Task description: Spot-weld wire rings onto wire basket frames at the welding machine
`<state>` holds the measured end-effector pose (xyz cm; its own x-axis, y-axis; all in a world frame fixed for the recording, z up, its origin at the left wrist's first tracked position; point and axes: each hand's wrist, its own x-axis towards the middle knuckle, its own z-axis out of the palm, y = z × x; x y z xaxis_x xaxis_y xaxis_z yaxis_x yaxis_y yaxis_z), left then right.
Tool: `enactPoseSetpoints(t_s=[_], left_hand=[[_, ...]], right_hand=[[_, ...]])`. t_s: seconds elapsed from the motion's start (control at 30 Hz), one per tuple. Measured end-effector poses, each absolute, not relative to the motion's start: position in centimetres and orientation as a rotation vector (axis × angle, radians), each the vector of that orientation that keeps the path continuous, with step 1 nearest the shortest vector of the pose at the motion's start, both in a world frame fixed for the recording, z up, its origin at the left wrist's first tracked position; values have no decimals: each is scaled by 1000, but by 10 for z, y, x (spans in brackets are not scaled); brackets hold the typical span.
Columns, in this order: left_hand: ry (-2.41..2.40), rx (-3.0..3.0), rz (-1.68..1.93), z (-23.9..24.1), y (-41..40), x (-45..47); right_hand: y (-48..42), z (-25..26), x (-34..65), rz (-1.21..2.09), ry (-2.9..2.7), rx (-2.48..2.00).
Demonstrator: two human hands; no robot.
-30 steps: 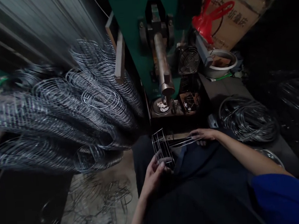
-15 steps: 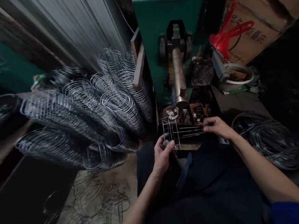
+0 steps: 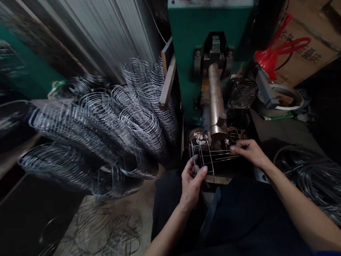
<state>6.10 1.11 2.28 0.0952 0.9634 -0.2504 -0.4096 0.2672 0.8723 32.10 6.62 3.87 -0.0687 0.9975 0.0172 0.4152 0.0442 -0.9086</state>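
Note:
I hold a small wire cage frame (image 3: 209,156) made of thin metal rods, just under the brown cylindrical arm (image 3: 216,100) of a green welding machine (image 3: 209,25). My left hand (image 3: 193,181) pinches the frame's looped left end. My right hand (image 3: 248,151) grips the straight rods at its right end. The frame rests over the machine's lower electrode block (image 3: 199,135).
Stacks of finished wire rings (image 3: 104,125) hang on a rack at the left. Loose wire scraps (image 3: 102,237) litter the floor. Coiled wire (image 3: 324,182) lies at the right. A small fan (image 3: 243,93), a white bowl (image 3: 285,98) and cardboard boxes (image 3: 318,39) stand behind.
Both hands carried the wire frame up and forward from my lap to the machine's electrode. The view swung up and to the left.

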Motion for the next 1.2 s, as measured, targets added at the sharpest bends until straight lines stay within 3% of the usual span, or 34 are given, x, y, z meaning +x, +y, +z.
enactPoseSetpoints(t_s=[0.93,1.2], left_hand=[[949,676,1147,17,25,72],[1049,838,1162,14,22,66]], right_hand=[[83,41,329,990,-1549,-1533],[45,25,320,483,-1511,-1364]])
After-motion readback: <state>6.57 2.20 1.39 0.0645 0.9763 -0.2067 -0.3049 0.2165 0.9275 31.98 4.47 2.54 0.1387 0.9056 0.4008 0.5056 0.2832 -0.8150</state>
